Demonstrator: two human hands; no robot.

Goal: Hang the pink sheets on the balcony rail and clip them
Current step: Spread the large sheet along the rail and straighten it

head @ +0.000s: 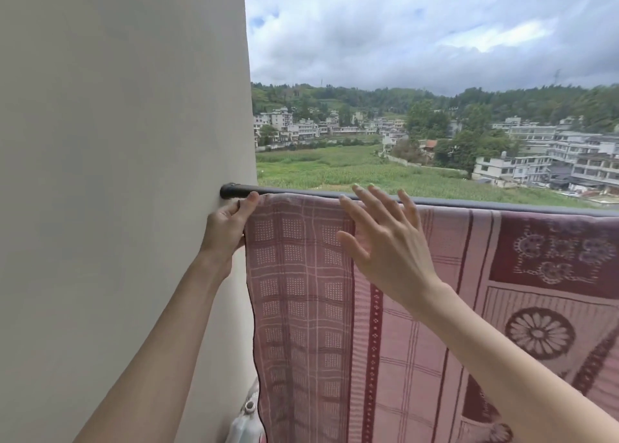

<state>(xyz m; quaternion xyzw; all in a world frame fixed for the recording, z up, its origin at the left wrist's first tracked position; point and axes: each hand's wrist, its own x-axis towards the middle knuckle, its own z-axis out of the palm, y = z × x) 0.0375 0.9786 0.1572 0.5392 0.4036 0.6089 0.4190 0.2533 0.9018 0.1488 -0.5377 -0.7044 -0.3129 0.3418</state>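
A pink patterned sheet hangs draped over the dark balcony rail, its left edge close to the wall. My left hand grips that left edge just under the rail, thumb up against the top corner. My right hand is spread flat with straight fingers in front of the sheet near the rail's top; whether it touches the cloth is unclear. No clips are visible.
A plain cream wall fills the left side, with the rail's end fixed into it. A whitish plastic container shows low beside the sheet's edge. Beyond the rail lie fields, buildings and hills.
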